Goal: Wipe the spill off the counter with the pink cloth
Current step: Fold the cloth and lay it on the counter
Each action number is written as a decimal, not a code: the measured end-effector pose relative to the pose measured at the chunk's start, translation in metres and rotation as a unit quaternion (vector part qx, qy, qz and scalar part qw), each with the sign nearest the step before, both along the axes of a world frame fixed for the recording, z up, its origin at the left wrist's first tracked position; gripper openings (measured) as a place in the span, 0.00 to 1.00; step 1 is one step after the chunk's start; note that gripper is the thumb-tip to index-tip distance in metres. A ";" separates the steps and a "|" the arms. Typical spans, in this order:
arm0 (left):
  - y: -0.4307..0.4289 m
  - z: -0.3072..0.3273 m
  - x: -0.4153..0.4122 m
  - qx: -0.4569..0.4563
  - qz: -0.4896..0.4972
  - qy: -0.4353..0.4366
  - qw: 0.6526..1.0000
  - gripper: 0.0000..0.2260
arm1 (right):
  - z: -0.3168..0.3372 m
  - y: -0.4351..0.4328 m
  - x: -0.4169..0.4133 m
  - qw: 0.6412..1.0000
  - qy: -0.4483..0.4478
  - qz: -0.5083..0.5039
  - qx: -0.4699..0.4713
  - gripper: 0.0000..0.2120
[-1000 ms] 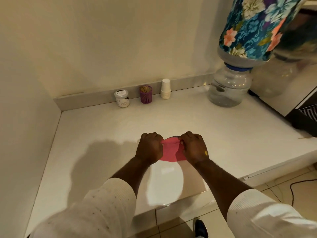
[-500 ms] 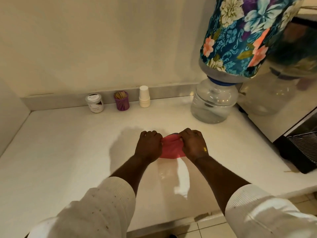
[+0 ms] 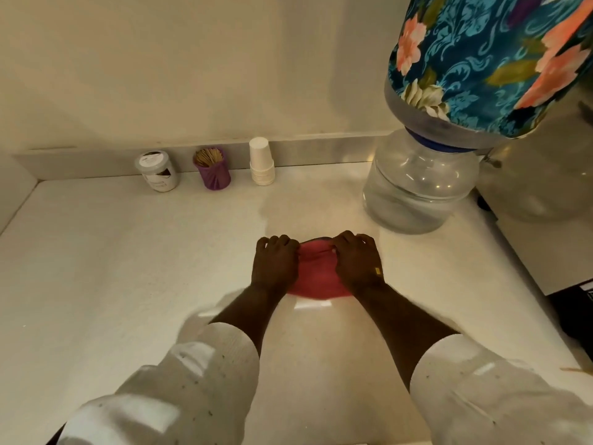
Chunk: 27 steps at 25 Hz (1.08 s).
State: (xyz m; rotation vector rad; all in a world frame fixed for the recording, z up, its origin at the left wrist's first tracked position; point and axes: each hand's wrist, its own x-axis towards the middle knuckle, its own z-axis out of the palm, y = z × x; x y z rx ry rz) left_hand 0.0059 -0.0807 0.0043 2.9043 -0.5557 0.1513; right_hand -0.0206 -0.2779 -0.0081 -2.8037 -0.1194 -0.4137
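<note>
The pink cloth (image 3: 316, 274) lies bunched on the white counter (image 3: 128, 268), a little right of the middle. My left hand (image 3: 275, 264) grips its left side with curled fingers. My right hand (image 3: 357, 261) grips its right side, fingers pinching the far edge. A wet sheen (image 3: 313, 305) shows on the counter just in front of the cloth. I cannot make out a clear spill outline.
A white jar (image 3: 158, 171), a purple toothpick holder (image 3: 213, 169) and a stack of white cups (image 3: 261, 162) stand along the back wall. A clear water dispenser base (image 3: 417, 187) under a floral-covered bottle (image 3: 491, 59) stands at the right. A dark appliance (image 3: 574, 309) sits further right.
Both hands have pushed the cloth away from me across the counter toward the back wall, still holding it. The camera has moved closer over the counter.
</note>
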 end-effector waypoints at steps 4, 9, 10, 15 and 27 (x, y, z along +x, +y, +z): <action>-0.007 -0.019 0.002 -0.031 -0.021 -0.006 0.999 0.17 | -0.019 0.000 0.006 1.000 0.011 0.017 0.007 0.12; -0.013 -0.042 -0.010 -0.047 -0.098 0.069 0.992 0.26 | -0.040 0.010 0.000 0.986 0.161 0.039 -0.030 0.28; -0.013 -0.046 -0.011 -0.036 -0.096 0.097 0.990 0.28 | -0.045 0.009 0.000 0.979 0.193 0.040 -0.048 0.30; -0.011 -0.051 -0.007 -0.003 -0.089 0.150 0.985 0.30 | -0.049 0.006 0.001 0.975 0.201 0.053 -0.078 0.32; 0.034 -0.001 -0.025 0.013 -0.081 0.123 0.989 0.34 | 0.005 0.042 -0.028 0.983 0.177 0.025 -0.053 0.38</action>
